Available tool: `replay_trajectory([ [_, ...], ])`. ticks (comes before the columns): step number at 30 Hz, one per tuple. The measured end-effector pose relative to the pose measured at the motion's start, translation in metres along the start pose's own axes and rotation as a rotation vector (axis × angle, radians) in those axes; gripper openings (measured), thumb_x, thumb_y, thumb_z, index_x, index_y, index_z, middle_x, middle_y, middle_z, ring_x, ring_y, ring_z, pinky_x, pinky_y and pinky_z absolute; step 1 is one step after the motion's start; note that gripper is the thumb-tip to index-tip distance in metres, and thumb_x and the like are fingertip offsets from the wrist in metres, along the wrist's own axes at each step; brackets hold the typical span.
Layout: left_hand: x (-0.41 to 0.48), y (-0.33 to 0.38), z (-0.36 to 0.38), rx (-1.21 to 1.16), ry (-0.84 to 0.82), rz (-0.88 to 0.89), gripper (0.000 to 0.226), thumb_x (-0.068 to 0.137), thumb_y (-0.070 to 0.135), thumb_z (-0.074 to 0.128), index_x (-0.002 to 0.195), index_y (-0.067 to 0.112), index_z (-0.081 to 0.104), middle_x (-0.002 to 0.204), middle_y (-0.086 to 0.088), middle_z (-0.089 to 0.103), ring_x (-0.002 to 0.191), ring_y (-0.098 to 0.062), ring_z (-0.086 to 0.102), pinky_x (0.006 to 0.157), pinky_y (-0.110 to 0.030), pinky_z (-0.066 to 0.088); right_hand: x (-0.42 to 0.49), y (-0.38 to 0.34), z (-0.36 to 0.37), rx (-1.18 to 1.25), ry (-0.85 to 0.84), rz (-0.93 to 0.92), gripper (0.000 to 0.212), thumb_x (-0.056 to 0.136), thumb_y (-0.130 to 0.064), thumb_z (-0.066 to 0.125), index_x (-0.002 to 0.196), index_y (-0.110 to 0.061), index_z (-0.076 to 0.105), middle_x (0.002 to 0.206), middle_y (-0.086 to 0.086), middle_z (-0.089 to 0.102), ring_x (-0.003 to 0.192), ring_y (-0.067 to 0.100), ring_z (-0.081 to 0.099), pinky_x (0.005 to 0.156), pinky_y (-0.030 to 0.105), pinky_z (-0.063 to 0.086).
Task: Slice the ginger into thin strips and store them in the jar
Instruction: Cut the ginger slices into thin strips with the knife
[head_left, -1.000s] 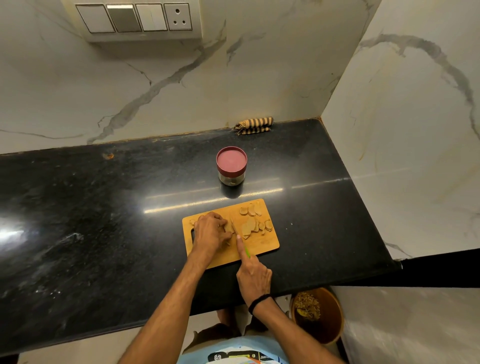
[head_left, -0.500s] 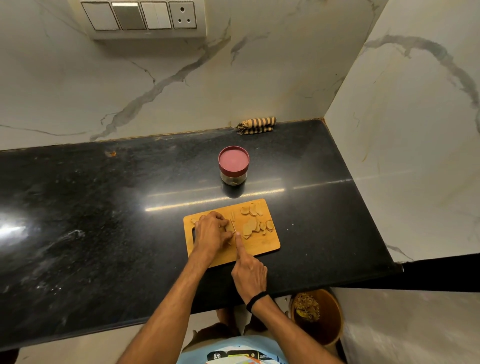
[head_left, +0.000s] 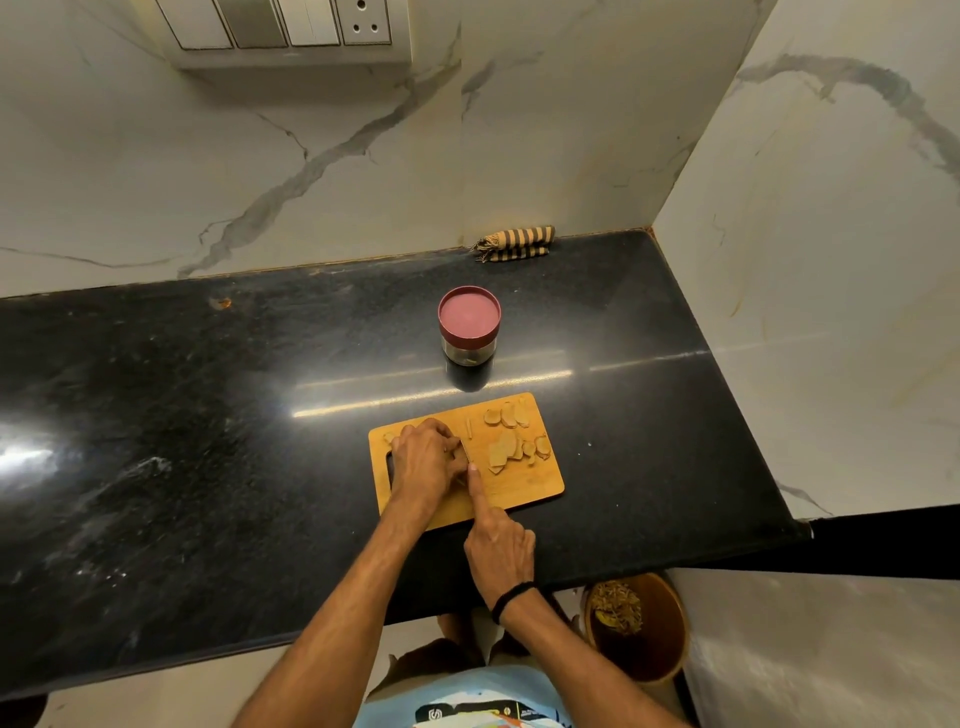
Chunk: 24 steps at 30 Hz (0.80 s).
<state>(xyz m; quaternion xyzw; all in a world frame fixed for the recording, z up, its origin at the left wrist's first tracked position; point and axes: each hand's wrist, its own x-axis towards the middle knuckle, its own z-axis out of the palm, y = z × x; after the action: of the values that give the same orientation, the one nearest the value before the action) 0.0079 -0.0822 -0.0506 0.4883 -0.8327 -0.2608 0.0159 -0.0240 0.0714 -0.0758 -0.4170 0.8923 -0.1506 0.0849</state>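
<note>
two hands busy at the cutting board (head_left: 540, 486)
the left hand (head_left: 423, 460) clamped a ginger piece (head_left: 458, 453) under curled fingers to steady it; the right hand (head_left: 498, 545) gripped the knife (head_left: 466, 448), forefinger along its spine for control. cut slices (head_left: 511, 441) lay alongside; the jar (head_left: 469, 332) stood lidded behind.

The right hand (head_left: 498, 545) has slid forward up the cutting board (head_left: 540, 483), closer to the left hand (head_left: 423, 457); the green handle of the knife (head_left: 466, 451) is now hidden

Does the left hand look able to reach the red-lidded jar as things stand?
Probably yes: only bare counter lies between the cutting board and the jar, though the left hand is holding ginger down.
</note>
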Motion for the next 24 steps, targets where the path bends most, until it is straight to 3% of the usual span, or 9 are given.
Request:
replay_trajectory([
  [4, 0.001, -0.001, 0.001, -0.037, -0.013, -0.044, 0.031, 0.08, 0.036, 0.082, 0.104, 0.016, 0.079, 0.116, 0.005, 0.068, 0.107, -0.017, 0.057, 0.093, -0.037, 0.044, -0.022, 0.015, -0.004, -0.066, -0.016, -0.029, 0.093, 0.061, -0.004, 0.082, 0.145, -0.024, 0.047, 0.055, -0.006, 0.026, 0.04, 0.006, 0.021, 0.037, 0.022, 0.024],
  [9, 0.002, -0.003, -0.001, -0.027, -0.022, -0.015, 0.026, 0.083, 0.037, 0.079, 0.101, 0.018, 0.08, 0.117, 0.007, 0.067, 0.107, -0.017, 0.055, 0.091, -0.036, 0.042, -0.002, 0.006, -0.006, -0.032, 0.013, 0.016, 0.091, 0.063, -0.002, 0.08, 0.145, -0.027, 0.048, 0.057, -0.007, 0.027, 0.042, 0.007, 0.022, 0.04, 0.023, 0.022],
  [17, -0.003, -0.003, -0.001, -0.077, 0.011, -0.051, 0.026, 0.081, 0.039, 0.081, 0.097, 0.018, 0.077, 0.114, 0.006, 0.068, 0.106, -0.017, 0.056, 0.091, -0.038, 0.044, -0.001, 0.007, -0.008, 0.178, -0.04, 0.0, 0.082, 0.081, -0.001, 0.069, 0.152, -0.025, 0.036, 0.055, -0.012, 0.029, 0.043, 0.005, 0.025, 0.044, 0.016, 0.017],
  [21, -0.003, -0.002, -0.005, -0.004, -0.004, -0.002, 0.024, 0.085, 0.039, 0.077, 0.098, 0.018, 0.078, 0.12, 0.008, 0.064, 0.107, -0.015, 0.052, 0.089, -0.034, 0.035, 0.002, 0.005, -0.007, 0.211, -0.052, -0.003, 0.079, 0.082, -0.002, 0.066, 0.152, -0.024, 0.035, 0.055, -0.011, 0.032, 0.043, 0.005, 0.028, 0.045, 0.019, 0.023],
  [24, -0.005, 0.002, -0.006, 0.038, -0.006, 0.008, 0.024, 0.089, 0.038, 0.073, 0.099, 0.017, 0.077, 0.124, 0.007, 0.062, 0.108, -0.015, 0.051, 0.09, -0.034, 0.035, 0.006, 0.003, -0.005, 0.218, -0.085, 0.031, 0.081, 0.086, -0.005, 0.062, 0.154, -0.029, 0.025, 0.056, -0.009, 0.038, 0.045, 0.006, 0.033, 0.046, 0.022, 0.028],
])
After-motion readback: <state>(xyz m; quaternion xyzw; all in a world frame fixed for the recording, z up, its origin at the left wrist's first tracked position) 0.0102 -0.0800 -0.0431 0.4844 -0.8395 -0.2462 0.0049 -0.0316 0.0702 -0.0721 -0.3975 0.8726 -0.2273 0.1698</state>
